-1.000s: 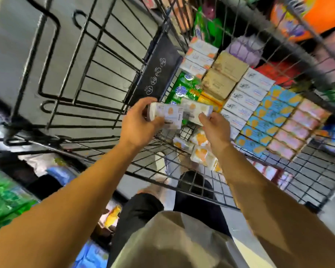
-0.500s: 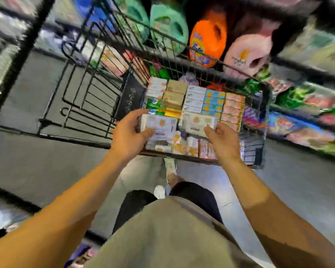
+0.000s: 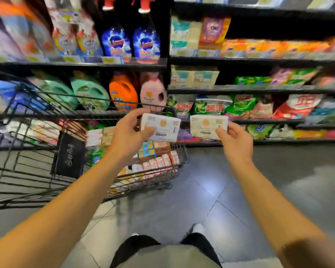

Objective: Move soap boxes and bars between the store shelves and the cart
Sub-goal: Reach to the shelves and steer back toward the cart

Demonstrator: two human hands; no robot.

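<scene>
My left hand (image 3: 129,132) grips a white soap box with an orange emblem (image 3: 162,126), thumb on its front face, held above the cart's far right corner. My right hand (image 3: 234,141) pinches a second white soap box of the same kind (image 3: 206,126) by its right end, out over the floor in front of the shelves. The black wire cart (image 3: 184,157) stands to the left and holds several rows of soap boxes (image 3: 159,159) in blue, pink, tan and white.
Store shelves (image 3: 259,89) fill the background with detergent bags, boxed soaps and large detergent jugs (image 3: 123,91). Grey tiled floor (image 3: 211,200) lies open to the right of the cart. My shoes and dark trousers show at the bottom.
Both hands rose out of the cart with a soap box each and moved right toward the shelves. My view tilted up from the cart to the shelving.
</scene>
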